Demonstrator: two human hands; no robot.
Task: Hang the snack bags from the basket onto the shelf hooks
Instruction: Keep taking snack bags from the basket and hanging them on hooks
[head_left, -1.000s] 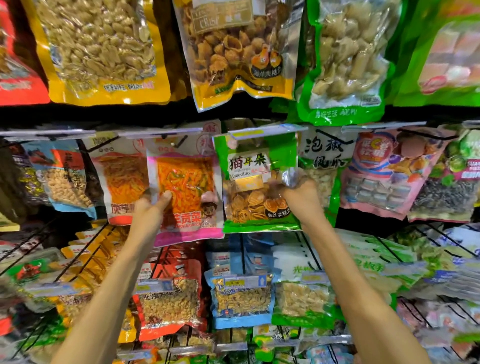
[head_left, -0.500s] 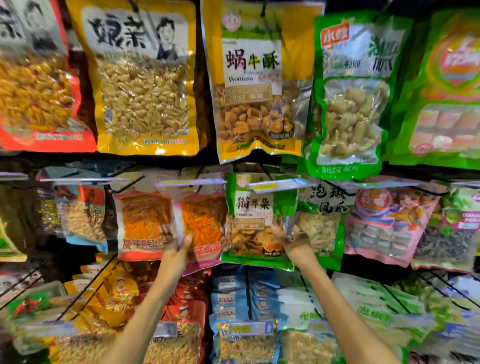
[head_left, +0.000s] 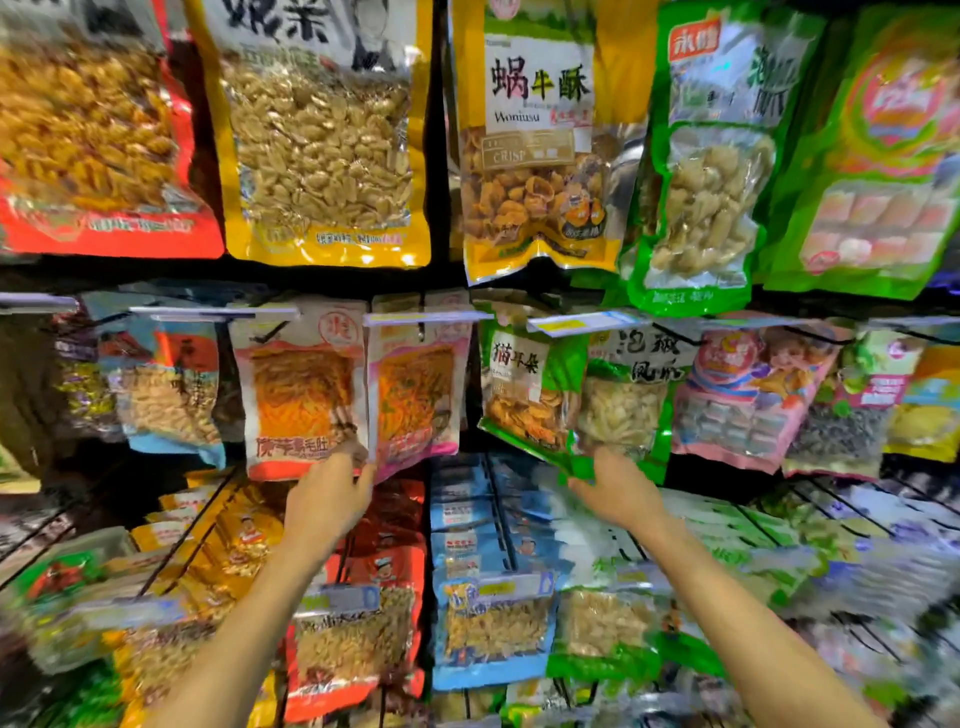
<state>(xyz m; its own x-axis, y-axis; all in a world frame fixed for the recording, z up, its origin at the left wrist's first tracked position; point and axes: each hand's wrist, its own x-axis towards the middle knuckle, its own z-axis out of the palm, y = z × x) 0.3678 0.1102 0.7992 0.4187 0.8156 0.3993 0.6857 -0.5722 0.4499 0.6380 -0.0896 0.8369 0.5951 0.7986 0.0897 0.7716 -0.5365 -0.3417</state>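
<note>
A green snack bag (head_left: 524, 384) hangs on a hook in the middle row, tilted with its bottom swung toward me. My right hand (head_left: 618, 493) grips its lower right corner from below. To its left hangs a pink snack bag (head_left: 415, 395) of orange strips. My left hand (head_left: 327, 499) pinches that bag's lower left corner, its fingertips partly hidden behind the edge. The basket is out of view.
An orange-and-white bag (head_left: 301, 395) hangs just left of the pink one, and a white-and-green bag (head_left: 628, 400) hangs right of the green one. Large bags (head_left: 540, 135) fill the row above. Price tags (head_left: 576, 323) tip the hooks. Wire racks (head_left: 488, 525) of packets lie below.
Both hands slid down from the bags' faces to their bottom edges. The green bag now tilts outward. The view has tipped upward, showing more of the top row.
</note>
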